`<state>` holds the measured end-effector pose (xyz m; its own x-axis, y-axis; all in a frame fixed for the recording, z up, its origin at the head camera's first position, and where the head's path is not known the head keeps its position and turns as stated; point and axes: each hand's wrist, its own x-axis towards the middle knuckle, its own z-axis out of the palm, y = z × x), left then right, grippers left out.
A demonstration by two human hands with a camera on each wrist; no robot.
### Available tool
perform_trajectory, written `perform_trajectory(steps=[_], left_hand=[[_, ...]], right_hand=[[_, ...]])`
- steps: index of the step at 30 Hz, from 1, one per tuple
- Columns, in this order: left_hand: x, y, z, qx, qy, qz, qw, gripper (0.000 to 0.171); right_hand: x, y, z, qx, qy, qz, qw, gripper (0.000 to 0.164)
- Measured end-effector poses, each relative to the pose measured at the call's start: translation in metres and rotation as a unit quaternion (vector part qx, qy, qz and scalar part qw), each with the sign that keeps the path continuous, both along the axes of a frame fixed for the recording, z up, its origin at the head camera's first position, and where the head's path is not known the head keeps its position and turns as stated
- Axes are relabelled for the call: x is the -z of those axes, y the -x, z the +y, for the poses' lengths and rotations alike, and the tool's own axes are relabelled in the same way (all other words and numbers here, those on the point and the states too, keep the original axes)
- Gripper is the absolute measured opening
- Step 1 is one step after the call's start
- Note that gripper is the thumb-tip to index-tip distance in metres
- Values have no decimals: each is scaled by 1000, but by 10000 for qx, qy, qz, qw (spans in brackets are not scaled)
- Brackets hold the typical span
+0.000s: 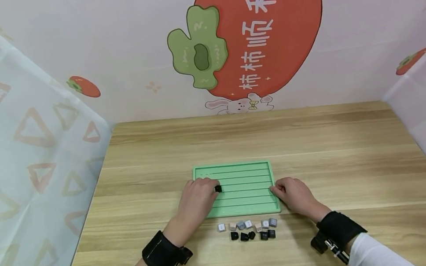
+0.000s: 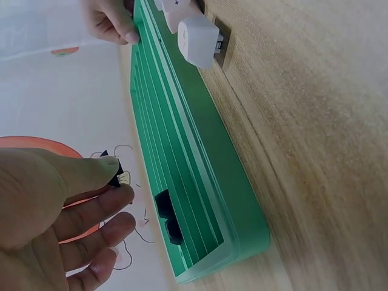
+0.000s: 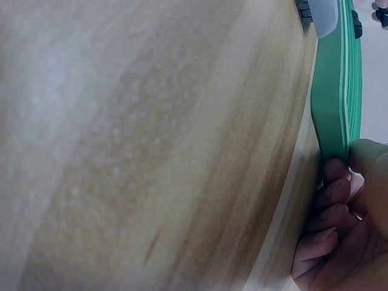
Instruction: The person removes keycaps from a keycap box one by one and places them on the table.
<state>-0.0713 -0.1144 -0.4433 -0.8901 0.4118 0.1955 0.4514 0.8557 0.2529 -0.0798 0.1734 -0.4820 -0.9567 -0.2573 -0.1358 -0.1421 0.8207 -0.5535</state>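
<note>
A green tray (image 1: 250, 194) with long parallel ridges lies on the wooden table. Over its left part, my left hand (image 1: 198, 198) pinches a small black keycap (image 2: 113, 176) between thumb and index finger, with the other fingers loosely bent. Two black keycaps (image 2: 173, 231) sit between the ridges at the tray's left end, hidden behind the hand in the head view. My right hand (image 1: 295, 194) holds the tray's right edge, its thumb (image 3: 367, 154) at the rim and its curled fingers against the side wall.
In front of the tray lie loose keycaps in two rough rows: several white, beige and grey ones (image 1: 248, 224), and nearer me several black ones (image 1: 244, 237). A printed cloth (image 1: 140, 62) hangs behind the table (image 1: 317, 138), with more cloth at both sides.
</note>
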Motion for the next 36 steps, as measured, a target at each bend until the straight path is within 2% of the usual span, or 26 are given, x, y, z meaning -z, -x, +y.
perform_trajectory(steps=[11,24,36], left_hand=[[-2,-11,-4,91,-37,-22,9999,18],[-2,-23,-4,84,88,-110,9999,15],[1,-32,-5,125,0,94,9999,17]], right_hand=[[3,-1,2,-20,58,26,10000,39],[1,-4,1,-32,72,-6,10000,39],[3,-4,1,2,19,9,10000,39]])
